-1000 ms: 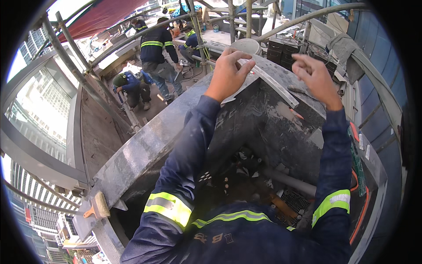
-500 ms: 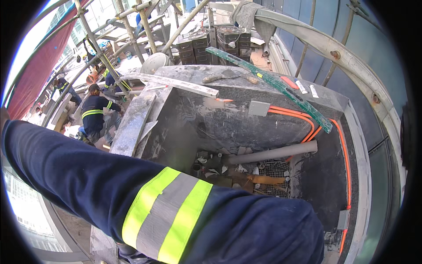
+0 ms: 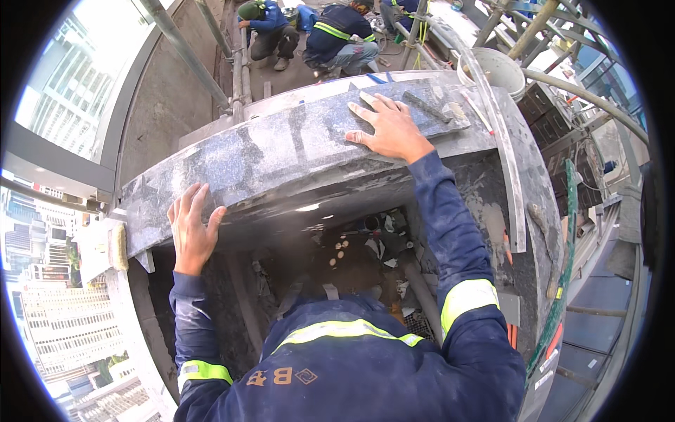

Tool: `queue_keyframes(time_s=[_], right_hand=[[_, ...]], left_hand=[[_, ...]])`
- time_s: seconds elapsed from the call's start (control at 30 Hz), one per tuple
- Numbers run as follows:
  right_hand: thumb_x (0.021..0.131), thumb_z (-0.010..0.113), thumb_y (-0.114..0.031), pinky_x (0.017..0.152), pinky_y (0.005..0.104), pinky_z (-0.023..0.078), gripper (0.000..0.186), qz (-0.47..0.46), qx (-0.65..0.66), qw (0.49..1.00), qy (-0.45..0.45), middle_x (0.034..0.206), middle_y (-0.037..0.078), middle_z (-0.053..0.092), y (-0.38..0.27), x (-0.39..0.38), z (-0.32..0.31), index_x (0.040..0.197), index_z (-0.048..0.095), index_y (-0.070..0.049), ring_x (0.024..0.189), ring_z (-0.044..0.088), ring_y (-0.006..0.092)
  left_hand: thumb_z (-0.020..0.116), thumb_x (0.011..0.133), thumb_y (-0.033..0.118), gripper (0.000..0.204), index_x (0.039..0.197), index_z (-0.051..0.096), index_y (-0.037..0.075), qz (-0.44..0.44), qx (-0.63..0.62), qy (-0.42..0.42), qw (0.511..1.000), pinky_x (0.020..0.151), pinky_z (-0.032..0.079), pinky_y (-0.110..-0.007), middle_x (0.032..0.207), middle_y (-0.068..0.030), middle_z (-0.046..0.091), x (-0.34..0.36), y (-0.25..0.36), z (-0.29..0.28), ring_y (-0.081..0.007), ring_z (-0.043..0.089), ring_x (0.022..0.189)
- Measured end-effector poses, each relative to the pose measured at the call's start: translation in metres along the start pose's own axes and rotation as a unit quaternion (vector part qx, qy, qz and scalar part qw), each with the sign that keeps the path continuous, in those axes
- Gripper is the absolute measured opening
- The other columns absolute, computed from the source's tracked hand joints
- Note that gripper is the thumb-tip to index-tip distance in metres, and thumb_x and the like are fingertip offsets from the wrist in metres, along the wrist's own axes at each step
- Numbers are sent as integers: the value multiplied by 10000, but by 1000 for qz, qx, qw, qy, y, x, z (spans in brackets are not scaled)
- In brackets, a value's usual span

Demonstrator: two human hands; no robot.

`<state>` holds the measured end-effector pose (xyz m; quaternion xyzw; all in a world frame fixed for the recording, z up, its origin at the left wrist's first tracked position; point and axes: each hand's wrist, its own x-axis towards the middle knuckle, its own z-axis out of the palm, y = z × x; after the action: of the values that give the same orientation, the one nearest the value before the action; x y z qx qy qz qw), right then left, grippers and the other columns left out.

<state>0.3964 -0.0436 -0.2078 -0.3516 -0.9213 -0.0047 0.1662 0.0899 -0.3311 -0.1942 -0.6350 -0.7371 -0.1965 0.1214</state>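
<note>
Grey speckled stone slab (image 3: 316, 135): long, dusty, dark-blotched. Below it, a rough-walled pit (image 3: 485, 200) holds broken rubble (image 3: 383, 246) and a round grey pipe (image 3: 422, 292). Round white bucket (image 3: 521, 84) past the slab's right end; contents unclear. Slab lies beneath your right hand (image 3: 390, 131), released, fingers spread; your left hand (image 3: 193, 228), unclenched, is at its near edge, leftward.

Grey stone slab (image 3: 271, 151) touched at near left by left hand (image 3: 193, 228), at right by spread right hand (image 3: 390, 132).
</note>
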Motion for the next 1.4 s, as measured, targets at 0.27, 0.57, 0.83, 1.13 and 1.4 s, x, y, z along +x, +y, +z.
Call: queue_keyframes(time_s=[0.27, 0.57, 0.83, 1.13, 1.4], right_hand=[[815, 675, -579, 1110, 513, 310, 665, 17, 93, 993, 71, 1354, 164, 560, 5, -10, 12, 1270, 654, -95, 1310, 469, 343], [779, 794, -298, 1078, 487, 344, 574, 137, 17, 981, 139, 1418, 207, 476, 50, -10, -50, 1277, 646, -55, 1275, 479, 370], [810, 761, -159, 1144, 430, 330, 557, 246, 79, 956, -140, 1447, 180, 461, 107, -9, -67, 1343, 602, -143, 1345, 439, 384], [827, 712, -149, 1064, 410, 406, 505, 294, -44, 953, 50, 1306, 210, 602, 275, -121, -124, 1304, 601, -21, 1235, 545, 367], [909, 654, -110, 1150, 442, 309, 631, 352, -98, 918, -154, 1466, 278, 420, 423, -253, -90, 1480, 399, -24, 1377, 383, 420]], left_hand=[[452, 974, 517, 588, 1251, 611, 24, -30, 86, 37, 995, 1024, 363, -471, 1278, -179, 590, 6, -10, 57, -371, 537, 1175], [459, 986, 446, 522, 1179, 651, 1, -5, 60, 57, 997, 939, 452, -471, 1209, -171, 643, 9, 2, 61, -374, 615, 1088], [476, 1000, 414, 468, 1134, 667, 8, -12, 41, 95, 995, 899, 489, -461, 1162, -161, 665, 9, 1, 62, -368, 638, 1029], [543, 958, 383, 401, 1079, 669, 22, -13, 44, 150, 988, 862, 492, -448, 1116, -153, 671, 3, -1, 69, -349, 641, 983], [737, 788, 205, 345, 1091, 675, 51, -128, 98, 200, 967, 910, 442, -431, 1082, -123, 633, -5, 60, 11, -318, 587, 988]])
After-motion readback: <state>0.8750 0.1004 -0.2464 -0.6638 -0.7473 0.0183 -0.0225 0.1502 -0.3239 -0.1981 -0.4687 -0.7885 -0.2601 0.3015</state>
